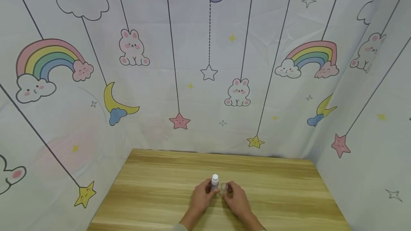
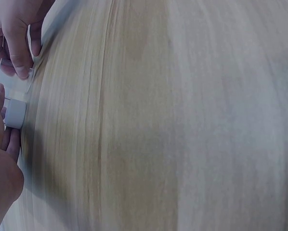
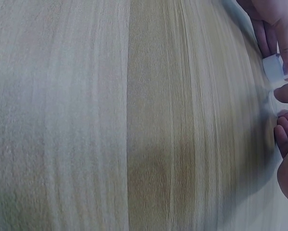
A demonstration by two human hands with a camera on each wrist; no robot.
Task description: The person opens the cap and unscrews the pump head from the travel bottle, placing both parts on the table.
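A small bottle with a white top [image 1: 214, 179] stands upright in my left hand [image 1: 201, 197], with thumb and fingers around its greyish lower body. Close beside it, my right hand [image 1: 237, 199] pinches a small clear cup-like piece with a round rim [image 1: 224, 186] between thumb and fingers. In the left wrist view the white top [image 2: 16, 114] shows at the left edge, and the right hand [image 2: 16, 36] is above it, gripping the clear piece. The right wrist view has the white top [image 3: 273, 69] at its right edge; my fingers hide much of both things.
Both hands are over the near middle of a wood-grain table [image 1: 154, 177]. White fabric [image 1: 205, 99] printed with rainbows, rabbits, stars and moons hangs behind the table and along its left and right sides.
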